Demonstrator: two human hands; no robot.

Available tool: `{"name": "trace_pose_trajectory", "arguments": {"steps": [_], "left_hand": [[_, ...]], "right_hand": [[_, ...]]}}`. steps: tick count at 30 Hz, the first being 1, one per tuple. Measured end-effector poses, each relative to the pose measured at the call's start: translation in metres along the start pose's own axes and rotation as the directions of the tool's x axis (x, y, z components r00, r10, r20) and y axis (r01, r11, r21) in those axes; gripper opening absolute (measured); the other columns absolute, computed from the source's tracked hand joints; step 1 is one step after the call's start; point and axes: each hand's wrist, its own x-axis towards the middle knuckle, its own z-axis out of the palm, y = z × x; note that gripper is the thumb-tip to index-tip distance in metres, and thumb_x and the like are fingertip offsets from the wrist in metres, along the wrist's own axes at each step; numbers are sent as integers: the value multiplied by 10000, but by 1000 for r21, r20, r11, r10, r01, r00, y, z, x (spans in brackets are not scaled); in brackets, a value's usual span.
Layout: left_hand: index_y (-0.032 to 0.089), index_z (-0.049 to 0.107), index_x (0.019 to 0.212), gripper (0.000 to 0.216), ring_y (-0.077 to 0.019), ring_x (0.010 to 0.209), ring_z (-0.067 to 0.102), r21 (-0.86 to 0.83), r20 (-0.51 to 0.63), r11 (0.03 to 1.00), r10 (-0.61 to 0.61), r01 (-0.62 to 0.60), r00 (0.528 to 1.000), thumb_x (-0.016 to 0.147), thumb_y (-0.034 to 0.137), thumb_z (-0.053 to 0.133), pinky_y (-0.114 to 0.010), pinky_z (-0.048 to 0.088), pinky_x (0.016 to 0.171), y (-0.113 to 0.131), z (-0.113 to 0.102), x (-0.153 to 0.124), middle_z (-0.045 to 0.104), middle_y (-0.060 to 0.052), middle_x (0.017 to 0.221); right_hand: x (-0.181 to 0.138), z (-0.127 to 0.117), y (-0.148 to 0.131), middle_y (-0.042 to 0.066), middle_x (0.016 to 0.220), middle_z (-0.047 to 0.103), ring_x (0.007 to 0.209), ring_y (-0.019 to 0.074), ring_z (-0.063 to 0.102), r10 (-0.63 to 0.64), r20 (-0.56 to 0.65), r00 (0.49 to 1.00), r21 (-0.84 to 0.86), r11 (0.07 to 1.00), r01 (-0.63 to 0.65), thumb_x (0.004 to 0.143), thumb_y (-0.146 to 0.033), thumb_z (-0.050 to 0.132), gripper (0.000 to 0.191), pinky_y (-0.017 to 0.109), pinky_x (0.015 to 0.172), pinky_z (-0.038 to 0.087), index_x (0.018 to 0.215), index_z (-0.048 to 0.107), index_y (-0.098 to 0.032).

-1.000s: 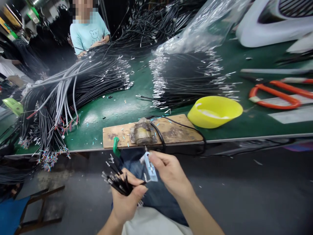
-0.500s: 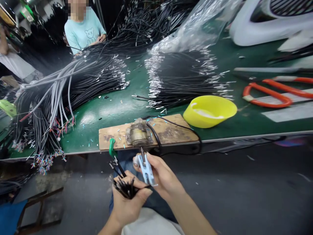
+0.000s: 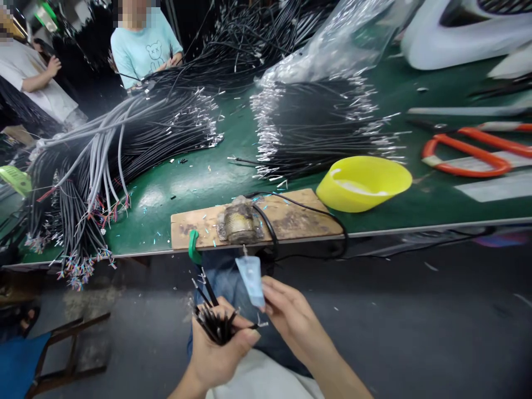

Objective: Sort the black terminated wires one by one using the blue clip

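Observation:
My left hand (image 3: 220, 349) is closed round a small bundle of short black cables (image 3: 213, 316), their stripped ends pointing up and left. My right hand (image 3: 288, 313) pinches a pale blue thread snipper (image 3: 251, 275) by its lower end, its tip pointing up toward the table edge. Both hands hover over my lap, just below a worn wooden board (image 3: 291, 219) on the green table (image 3: 195, 185). A rusty metal block (image 3: 239, 223) sits on that board, and a black cord runs from it.
A yellow bowl (image 3: 363, 183) stands right of the board. Large piles of black cables (image 3: 316, 127) and grey and black cables (image 3: 112, 149) cover the table. Orange scissors (image 3: 469, 152) lie at right. A person in a light blue shirt (image 3: 143, 47) sits opposite; another person (image 3: 37, 83) at far left.
My right hand has turned the snipper and drawn back from the cable ends, now gripping it lower. The left hand's bundle has stayed almost still. A second person has come into view at far left.

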Motion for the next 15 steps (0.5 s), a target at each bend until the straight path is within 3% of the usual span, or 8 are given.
{"name": "trace_pose_trajectory", "arguments": {"steps": [5,8,11,15], "left_hand": [[145,723,834,290,-186,598,582,11,-2,993,-122,122,993,709,393,641,-311,492,613,-10,-2,-12,647,-68,652],[144,709,668,262,-174,570,564,31,35,988,-154,153,987,725,387,629,-314,487,636,-15,-2,-16,620,-50,572],[140,632,500,334,-140,510,511,39,48,984,-178,177,983,709,402,642,-273,457,549,-20,-1,-19,574,-34,518],[132,640,607,322,-114,498,485,-28,-84,976,-216,215,973,655,447,683,-222,408,470,-27,1,-21,563,-24,551]], "right_hand": [[-14,-7,3,-9,539,491,507,123,448,-176,33,984,-270,946,178,693,-442,641,279,236,478,387,619,608,-175],[-20,-2,-2,6,584,532,539,141,491,-328,156,932,-440,821,363,686,-345,670,153,247,508,425,692,663,-193],[-22,3,-5,22,610,572,579,158,545,-393,273,878,-527,702,478,725,-306,644,112,250,539,457,677,678,-211],[-21,4,-4,36,613,605,614,177,575,-434,283,855,-553,655,515,785,-291,581,166,268,574,472,664,660,-208]]}}
